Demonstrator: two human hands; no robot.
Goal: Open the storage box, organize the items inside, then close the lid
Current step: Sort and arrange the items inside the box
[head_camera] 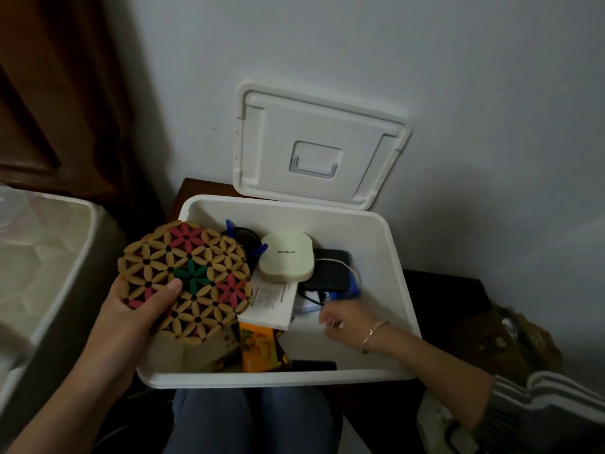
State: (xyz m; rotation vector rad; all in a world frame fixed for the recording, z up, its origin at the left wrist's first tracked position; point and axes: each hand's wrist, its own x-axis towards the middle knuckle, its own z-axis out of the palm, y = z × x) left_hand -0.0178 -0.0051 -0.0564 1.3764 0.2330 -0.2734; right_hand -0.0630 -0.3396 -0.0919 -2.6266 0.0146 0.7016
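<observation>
Where the view begins, at the bottom, I see the person's knees in blue trousers (252, 417), and the white storage box (271, 378) stands just in front of them with its top open. The left hand (140, 309) is above the near left corner of the box. It grips a round woven mat (186, 280) with a flower pattern in tan, red and green: the thumb lies on the top face and the other fingers are curled under the edge. The mat is held tilted and it hides part of the box's left side.

The right hand (340, 319) reaches inside the box from the right, low over the white floor. It has a thin bracelet (375, 334) on the wrist and a striped sleeve (540, 407) pushed up the arm. The fingers are blurred, so I cannot tell whether they hold something.

In the box, nearest to me, an orange packet (258, 348) lies beside a white booklet (271, 304). Further in, a cream rounded case (286, 257) rests partly on a black flat device (330, 270), and a white cable (340, 261) runs over that device.

Behind the box, the white lid (320, 145) stands upright and leans on the pale wall (458, 77).
</observation>
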